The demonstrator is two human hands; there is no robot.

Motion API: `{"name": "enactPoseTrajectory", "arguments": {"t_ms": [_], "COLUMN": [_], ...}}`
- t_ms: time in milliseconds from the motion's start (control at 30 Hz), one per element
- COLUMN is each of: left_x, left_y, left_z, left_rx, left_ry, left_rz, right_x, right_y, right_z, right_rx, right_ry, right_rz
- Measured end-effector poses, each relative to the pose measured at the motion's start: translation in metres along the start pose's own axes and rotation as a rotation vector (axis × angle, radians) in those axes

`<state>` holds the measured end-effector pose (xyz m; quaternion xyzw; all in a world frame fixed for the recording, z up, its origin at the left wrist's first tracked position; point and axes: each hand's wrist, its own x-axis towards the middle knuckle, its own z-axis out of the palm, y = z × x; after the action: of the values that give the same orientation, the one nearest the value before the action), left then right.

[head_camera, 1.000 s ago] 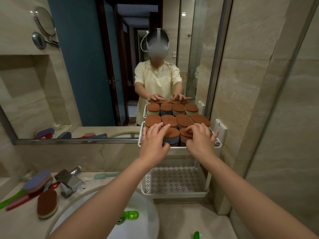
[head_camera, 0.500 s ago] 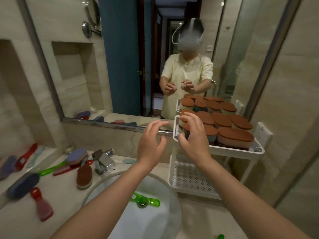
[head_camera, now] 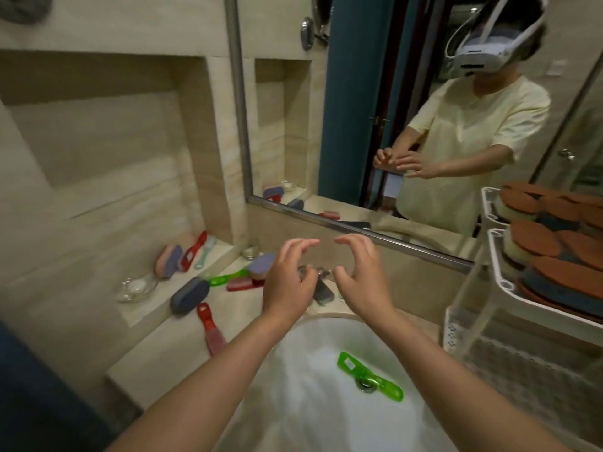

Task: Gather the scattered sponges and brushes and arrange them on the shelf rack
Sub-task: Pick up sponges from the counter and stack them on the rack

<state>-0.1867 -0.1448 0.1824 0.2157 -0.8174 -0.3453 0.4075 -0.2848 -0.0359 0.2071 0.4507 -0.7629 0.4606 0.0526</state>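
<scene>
My left hand (head_camera: 288, 282) and my right hand (head_camera: 360, 278) hover side by side above the faucet, fingers loosely curved, holding nothing. The white shelf rack (head_camera: 496, 259) stands at the right, its top tier packed with several brown-topped sponges (head_camera: 535, 238). Left of my hands lie scattered items: a blue sponge (head_camera: 190, 294), a red-handled brush (head_camera: 210, 327), a green-handled brush (head_camera: 228, 279), a purple-topped brush (head_camera: 262, 263) and a pink brush (head_camera: 239, 283). In the wall niche sit a pink-and-purple sponge (head_camera: 168, 261), a red brush (head_camera: 194, 251) and a pale green brush (head_camera: 206, 252). A green brush (head_camera: 370, 375) lies in the sink.
The white sink basin (head_camera: 310, 370) is below my forearms, with the chrome faucet (head_camera: 321, 288) behind my hands. A glass dish (head_camera: 135, 287) sits on the niche ledge. The mirror (head_camera: 408, 109) reflects a person. The rack's lower perforated tier (head_camera: 522, 360) holds nothing visible.
Both hands have left the sponges on the rack and moved left to above the faucet. The view has swung left, bringing the niche and scattered brushes into sight.
</scene>
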Motion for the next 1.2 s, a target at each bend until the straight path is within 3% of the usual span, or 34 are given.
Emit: {"name": "enactPoseTrajectory", "arguments": {"t_ms": [433,633,833,1200], "left_x": [0.016,0.020,0.030,0.065], "left_y": [-0.138,-0.191,-0.228,-0.286], "left_z": [-0.131,-0.174,-0.192,-0.187], "left_rx": [0.157,0.266,0.331,0.430], "left_ry": [0.130,0.100,0.029,-0.062], "left_rz": [-0.205,-0.298,-0.465,-0.619], "right_x": [0.043,0.056,0.069,0.096], "right_y": [-0.061,-0.073,-0.070,-0.034], "right_z": [0.171,0.240,0.295,0.376], "right_rx": [0.108,0.102,0.005,-0.125], "right_ry": [-0.249,-0.372,-0.509,-0.781], "right_rz": [-0.014,0.018,-0.027,-0.002]}}
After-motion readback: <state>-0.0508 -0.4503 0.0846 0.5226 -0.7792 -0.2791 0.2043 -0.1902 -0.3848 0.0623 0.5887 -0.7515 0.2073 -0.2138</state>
